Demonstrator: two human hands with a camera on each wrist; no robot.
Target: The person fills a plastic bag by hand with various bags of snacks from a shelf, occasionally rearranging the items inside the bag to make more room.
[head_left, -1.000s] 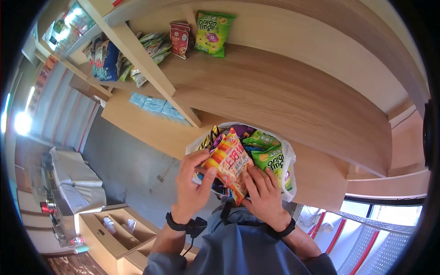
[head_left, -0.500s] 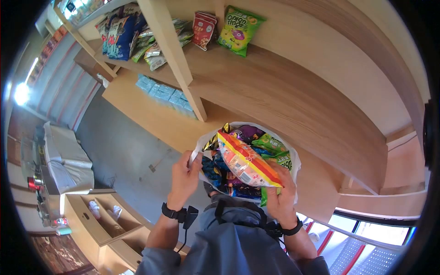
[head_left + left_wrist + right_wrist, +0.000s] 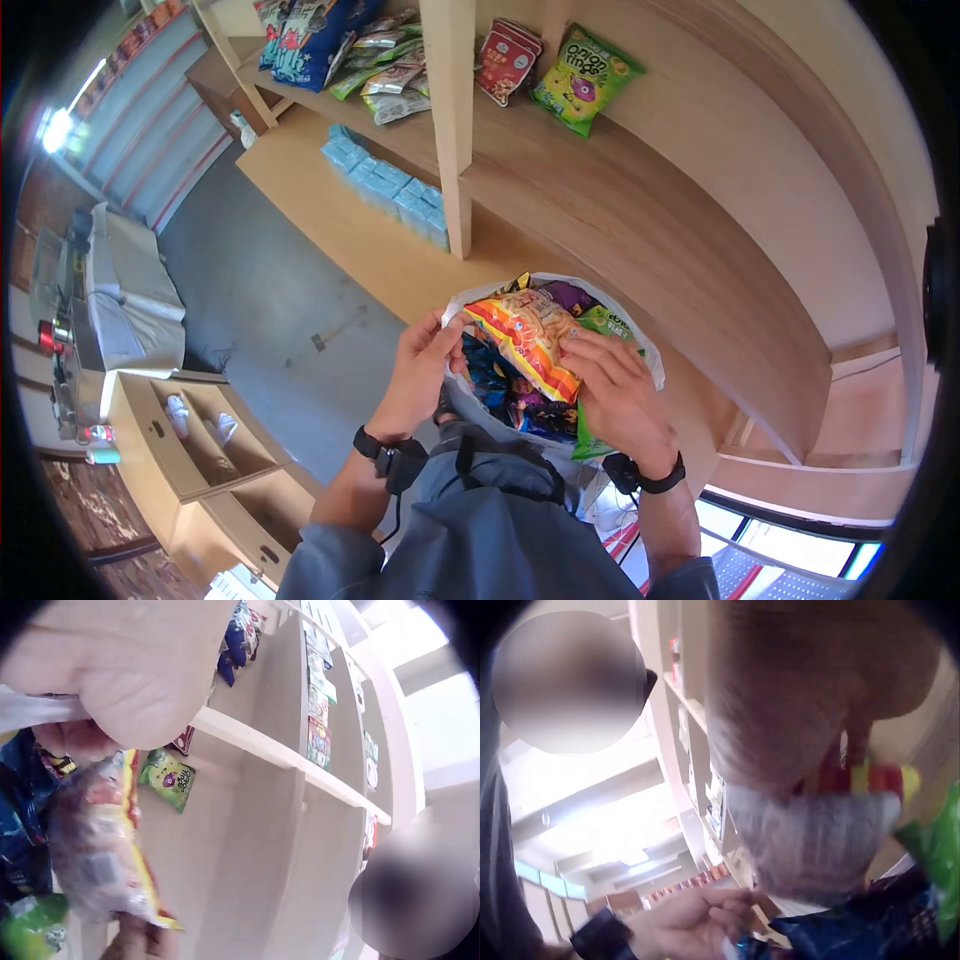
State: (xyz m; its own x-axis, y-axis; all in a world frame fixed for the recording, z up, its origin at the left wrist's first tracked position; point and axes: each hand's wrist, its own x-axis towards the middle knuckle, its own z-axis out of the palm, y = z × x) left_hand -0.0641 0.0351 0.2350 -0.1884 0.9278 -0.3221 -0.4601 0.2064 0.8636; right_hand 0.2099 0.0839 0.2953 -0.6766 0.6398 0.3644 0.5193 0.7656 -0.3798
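A white plastic bag [image 3: 654, 362] full of snack packets stands open at the centre of the head view. My left hand [image 3: 418, 362] pinches its left rim between thumb and fingers. My right hand [image 3: 625, 400] grips the lower right end of a red and yellow snack packet [image 3: 528, 335], which lies tilted over the other packets in the bag mouth. The left wrist view shows the clear back of this packet [image 3: 94, 847], with right-hand fingers at its lower end. Dark blue packets [image 3: 487, 372] and green ones [image 3: 603, 322] are under and beside it.
A wooden shelf [image 3: 640, 210] beyond the bag holds a green onion rings packet [image 3: 587, 80] and red packets [image 3: 508, 60]. Left of the upright post [image 3: 449, 100] are blue packets [image 3: 318, 40]. Pale blue packs [image 3: 385, 190] line the lower board. Open drawers [image 3: 215, 430] stand at lower left.
Over the last second the left hand has moved from the red and yellow packet to the bag rim. The right hand took hold of that packet, which has turned over and back. The view has shifted.
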